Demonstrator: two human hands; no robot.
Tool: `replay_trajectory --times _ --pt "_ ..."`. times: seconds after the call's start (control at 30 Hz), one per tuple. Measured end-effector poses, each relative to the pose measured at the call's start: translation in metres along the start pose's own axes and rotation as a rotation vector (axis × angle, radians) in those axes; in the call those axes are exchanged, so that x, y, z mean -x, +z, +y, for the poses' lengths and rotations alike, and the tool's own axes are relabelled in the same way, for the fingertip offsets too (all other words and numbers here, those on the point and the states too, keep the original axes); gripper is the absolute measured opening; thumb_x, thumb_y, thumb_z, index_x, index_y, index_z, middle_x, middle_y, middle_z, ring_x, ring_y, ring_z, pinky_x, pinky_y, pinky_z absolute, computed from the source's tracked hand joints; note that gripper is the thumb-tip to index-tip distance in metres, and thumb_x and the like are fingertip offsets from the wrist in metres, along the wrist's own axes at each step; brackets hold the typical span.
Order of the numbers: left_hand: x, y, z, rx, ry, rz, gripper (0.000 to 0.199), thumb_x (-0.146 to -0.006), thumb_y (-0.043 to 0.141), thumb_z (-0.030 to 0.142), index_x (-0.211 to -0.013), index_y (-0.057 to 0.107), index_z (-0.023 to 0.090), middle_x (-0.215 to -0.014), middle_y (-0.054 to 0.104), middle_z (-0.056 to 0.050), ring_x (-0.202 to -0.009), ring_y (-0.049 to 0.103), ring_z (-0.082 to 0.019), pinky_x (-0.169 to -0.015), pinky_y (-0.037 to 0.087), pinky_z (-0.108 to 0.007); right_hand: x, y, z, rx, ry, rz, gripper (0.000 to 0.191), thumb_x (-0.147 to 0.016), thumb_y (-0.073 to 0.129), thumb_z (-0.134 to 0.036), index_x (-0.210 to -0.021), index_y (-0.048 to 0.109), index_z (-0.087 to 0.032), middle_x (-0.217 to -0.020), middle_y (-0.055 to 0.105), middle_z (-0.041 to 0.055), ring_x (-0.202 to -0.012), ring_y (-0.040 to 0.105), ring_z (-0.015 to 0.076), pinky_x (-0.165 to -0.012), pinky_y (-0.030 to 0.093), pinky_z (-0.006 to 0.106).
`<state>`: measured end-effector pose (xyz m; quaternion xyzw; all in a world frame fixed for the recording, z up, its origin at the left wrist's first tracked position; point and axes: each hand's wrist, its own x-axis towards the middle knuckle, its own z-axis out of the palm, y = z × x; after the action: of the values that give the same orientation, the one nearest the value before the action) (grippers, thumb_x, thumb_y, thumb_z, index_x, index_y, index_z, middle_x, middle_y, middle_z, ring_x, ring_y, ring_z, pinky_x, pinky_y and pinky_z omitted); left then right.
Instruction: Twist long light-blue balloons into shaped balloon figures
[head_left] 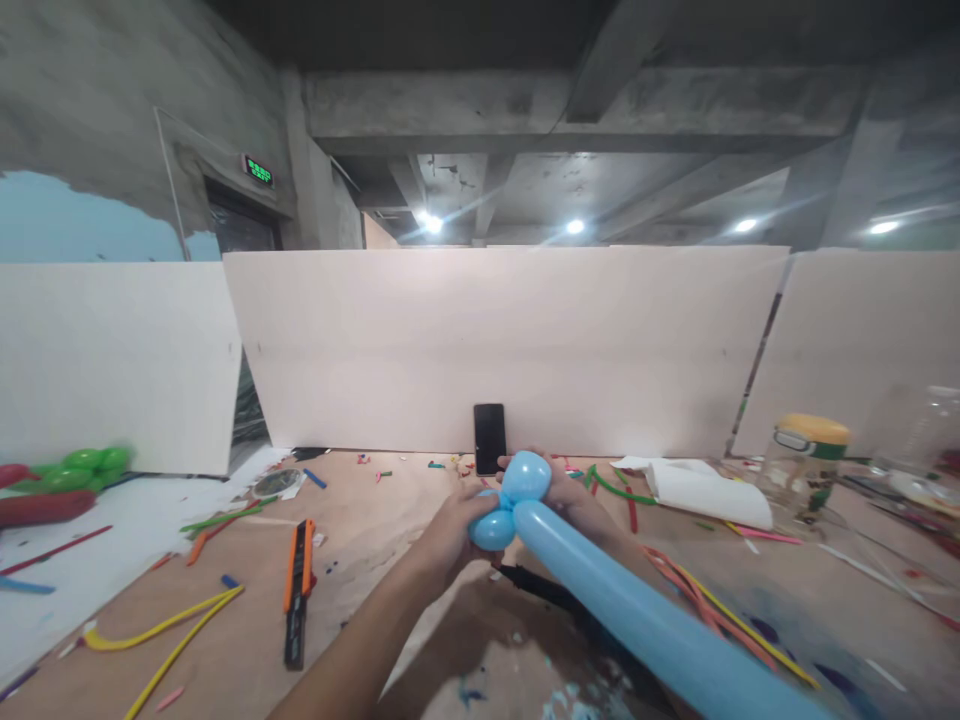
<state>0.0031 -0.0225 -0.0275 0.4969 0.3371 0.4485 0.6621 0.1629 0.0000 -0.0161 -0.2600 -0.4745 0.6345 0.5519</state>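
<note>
A light blue modelling balloon (630, 590) is held in front of me, with several short round bubbles twisted at its far end. Its long straight part runs toward the lower right, out of view. My left hand (450, 535) is closed around the bubbles on the left side. Behind the upper bubble, my right hand (566, 495) grips the balloon from the right, its fingers partly hidden. Under the long part lies a black, slender tool (544, 583), perhaps a pump, mostly covered by the balloon.
An orange and black utility knife (298, 595) lies left. A black phone (490, 438) leans on the white board (495, 340). Uninflated balloons (180, 625) are scattered about. At right are a paper roll (709, 492) and a yellow-lidded jar (806, 465); green twisted balloons (86, 468) sit far left.
</note>
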Motion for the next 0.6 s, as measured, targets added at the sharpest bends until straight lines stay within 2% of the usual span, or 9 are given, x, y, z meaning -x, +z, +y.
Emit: replay_trajectory --times 0.07,0.13,0.2,0.27,0.37,0.4,0.5,0.6 --pt "0.001 0.001 0.000 -0.013 -0.086 -0.033 0.031 -0.071 0.058 0.043 -0.080 0.053 0.014 -0.058 0.049 0.002 -0.046 0.048 -0.011 -0.042 0.041 -0.024 -0.006 -0.004 0.010 -0.087 0.004 0.016 0.034 -0.053 0.072 -0.022 -0.083 0.057 -0.028 -0.090 0.068 0.0027 -0.084 0.062 0.0262 -0.069 0.048 0.037" --pt "0.002 0.002 0.000 -0.075 -0.120 -0.044 0.032 -0.072 0.057 0.045 -0.079 0.054 0.013 -0.060 0.051 0.000 -0.047 0.049 -0.011 -0.043 0.041 -0.024 -0.012 -0.008 0.018 -0.089 0.025 0.045 0.024 -0.062 0.069 -0.037 -0.080 0.057 -0.028 -0.088 0.069 0.0046 -0.087 0.062 0.0281 -0.069 0.047 0.038" --pt "0.002 0.002 0.000 -0.215 -0.035 0.003 0.032 -0.072 0.057 0.042 -0.085 0.054 0.013 -0.070 0.055 -0.003 -0.055 0.054 -0.014 -0.047 0.043 -0.025 -0.016 -0.013 0.019 -0.059 0.049 0.054 0.021 -0.065 0.066 -0.042 -0.078 0.059 -0.027 -0.084 0.069 0.0050 -0.087 0.062 0.0281 -0.070 0.047 0.037" --pt "0.003 0.003 0.002 -0.416 0.147 0.122 0.028 -0.072 0.059 0.036 -0.089 0.054 0.015 -0.077 0.056 -0.003 -0.064 0.055 -0.015 -0.053 0.045 -0.026 -0.016 -0.018 0.016 -0.024 0.071 0.040 0.021 -0.066 0.066 -0.042 -0.078 0.061 -0.025 -0.081 0.068 0.0048 -0.087 0.062 0.0266 -0.072 0.047 0.035" --pt "0.008 0.004 0.006 -0.676 0.340 0.281 0.017 -0.068 0.060 0.022 -0.084 0.056 0.017 -0.075 0.055 0.000 -0.068 0.052 -0.015 -0.060 0.042 -0.026 -0.009 -0.021 0.006 0.030 0.114 -0.001 0.031 -0.071 0.062 -0.049 -0.086 0.064 -0.022 -0.083 0.068 0.0048 -0.085 0.062 0.0249 -0.071 0.048 0.035" --pt "0.009 0.005 0.006 -0.719 0.365 0.293 0.017 -0.067 0.060 0.020 -0.083 0.056 0.018 -0.073 0.055 0.001 -0.068 0.051 -0.014 -0.061 0.041 -0.026 -0.006 -0.021 0.003 0.087 0.113 -0.016 0.034 -0.070 0.064 -0.049 -0.091 0.064 -0.022 -0.085 0.068 0.0043 -0.084 0.063 0.0242 -0.071 0.049 0.034" --pt "0.012 0.009 0.004 -0.711 0.418 0.221 0.016 -0.068 0.059 0.019 -0.083 0.055 0.019 -0.075 0.055 0.001 -0.070 0.051 -0.014 -0.061 0.040 -0.025 -0.001 -0.019 -0.003 0.277 0.070 -0.035 0.039 -0.066 0.072 -0.039 -0.100 0.062 -0.022 -0.088 0.068 0.0033 -0.080 0.064 0.0228 -0.070 0.050 0.034" --pt "0.009 0.009 0.000 -0.602 0.437 0.227 0.011 -0.070 0.057 0.018 -0.080 0.051 0.019 -0.072 0.052 0.002 -0.068 0.049 -0.013 -0.061 0.039 -0.024 -0.006 -0.020 -0.004 0.271 -0.007 0.011 0.043 -0.069 0.067 -0.044 -0.107 0.059 -0.025 -0.097 0.069 0.0055 -0.084 0.066 0.0252 -0.072 0.052 0.039"
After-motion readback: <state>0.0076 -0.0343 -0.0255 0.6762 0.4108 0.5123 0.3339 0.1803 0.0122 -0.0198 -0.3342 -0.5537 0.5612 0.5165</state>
